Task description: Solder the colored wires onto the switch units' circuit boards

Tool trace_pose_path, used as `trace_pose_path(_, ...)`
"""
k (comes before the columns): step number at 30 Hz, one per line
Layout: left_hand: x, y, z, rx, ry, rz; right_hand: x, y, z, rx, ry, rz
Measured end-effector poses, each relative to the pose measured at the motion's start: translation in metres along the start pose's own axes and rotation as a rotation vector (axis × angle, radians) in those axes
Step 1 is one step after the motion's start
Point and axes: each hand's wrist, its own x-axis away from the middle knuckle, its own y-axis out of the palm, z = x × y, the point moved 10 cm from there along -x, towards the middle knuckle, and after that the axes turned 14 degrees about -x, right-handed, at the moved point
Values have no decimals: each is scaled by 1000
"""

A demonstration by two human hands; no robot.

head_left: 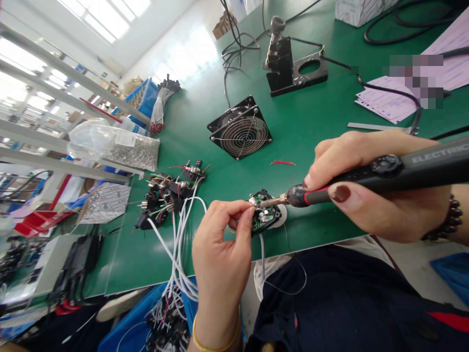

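My right hand is wrapped round a black soldering iron, its tip pointing left onto a small green circuit board in a black housing. The thumb and forefinger of my left hand are pinched together at the board's left edge; what lies between them is too small to make out. Under the housing a round white piece shows, and a grey-white cable hangs down over the table edge. A thin loose wire curls below it.
Beyond my hands stand a black fan and an iron stand. Red wires lie nearby. Wired assemblies are at the left, a blue bin below. Papers lie at the right.
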Motion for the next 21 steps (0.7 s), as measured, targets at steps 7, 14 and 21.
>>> trace_pose_path(7, -2, 1, -1, -3, 1, 7, 0, -1, 2, 10, 38, -17)
trace_pose_path(14, 0, 1, 0, -2, -9, 6, -4, -16, -6, 40, 33, 197)
trace_pose_path(21, 0, 1, 0, -17, -34, 6, -8, -23, -9, 73, 72, 321)
